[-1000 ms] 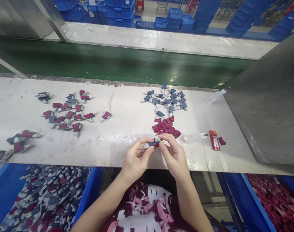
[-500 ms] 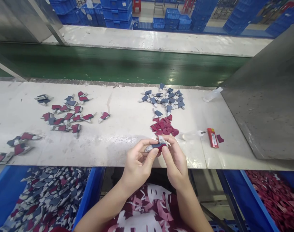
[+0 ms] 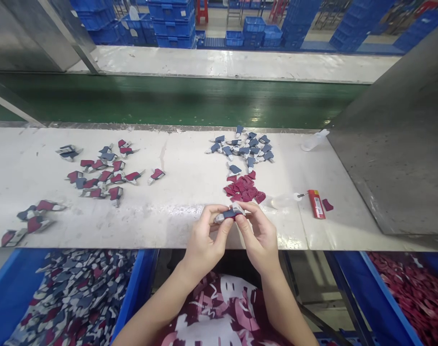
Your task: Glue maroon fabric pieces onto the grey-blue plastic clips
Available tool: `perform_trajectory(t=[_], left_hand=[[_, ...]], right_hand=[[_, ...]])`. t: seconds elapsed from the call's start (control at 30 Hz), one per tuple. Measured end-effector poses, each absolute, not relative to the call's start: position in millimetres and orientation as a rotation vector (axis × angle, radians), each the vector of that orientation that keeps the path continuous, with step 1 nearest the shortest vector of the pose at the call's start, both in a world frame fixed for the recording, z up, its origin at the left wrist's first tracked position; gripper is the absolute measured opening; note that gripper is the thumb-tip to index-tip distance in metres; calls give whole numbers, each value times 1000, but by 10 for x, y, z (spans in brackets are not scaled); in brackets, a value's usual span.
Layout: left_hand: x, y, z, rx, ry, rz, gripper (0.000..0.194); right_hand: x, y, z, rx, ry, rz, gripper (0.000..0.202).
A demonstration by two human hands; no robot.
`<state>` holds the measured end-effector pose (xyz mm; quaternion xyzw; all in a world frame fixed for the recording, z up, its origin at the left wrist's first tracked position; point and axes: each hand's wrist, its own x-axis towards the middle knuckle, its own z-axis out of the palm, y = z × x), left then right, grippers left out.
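Observation:
Between the fingertips of both hands is a small grey and dark-blue plastic part (image 3: 229, 214), with a little dark red showing along its lower edge. My left hand (image 3: 209, 236) pinches its left end, thumb in front. At the other end, the thumb and fingers of my right hand (image 3: 258, 234) close on it. Just beyond the hands lies a pile of dark red pieces (image 3: 245, 188). Behind that pile are several blue and grey parts (image 3: 253, 146). Their exact kind I cannot make out.
Parts with red and blue faces (image 3: 105, 173) lie scattered on the left of the white table (image 3: 183, 192). A clear bottle with a thin tip (image 3: 285, 200) and a red packet (image 3: 316, 204) lie right. Blue bins (image 3: 141, 283) hold parts below. A metal panel (image 3: 395, 144) rises at right.
The held part has been turned between my fingers, so its blue side shows more and its red side less. Both hands stay in nearly the same place.

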<state>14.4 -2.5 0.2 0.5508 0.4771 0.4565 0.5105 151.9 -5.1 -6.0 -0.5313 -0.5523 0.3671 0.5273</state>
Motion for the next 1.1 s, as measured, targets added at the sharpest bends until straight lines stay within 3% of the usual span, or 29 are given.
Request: perform_trajectory(t=[0.13,0.53,0.63,0.77,0.9,1.1], left_hand=[[125,-39,-23,1487,1192,1040,11],[55,69,-93,1736,1096,1082,16],[42,82,-60,1577,1123,1131,14],[37,60,23,1282,1077,1099,20],[41,38,72,1161,1018,1060,21],[39,39,105,1108,991,1031,22]], right_hand=[[1513,-60,-79,-1279,-1346,851,21],[1549,20,-179,-1168,-910,1332,29],[1584,-6,-179,-1164,-1054,1214,39],[1650,-28,-92,-1203,-1413,760,57],[1726,14,-12,-1094,-1674,421,41],[1752,39,-5,-1031,-1776,377,29]])
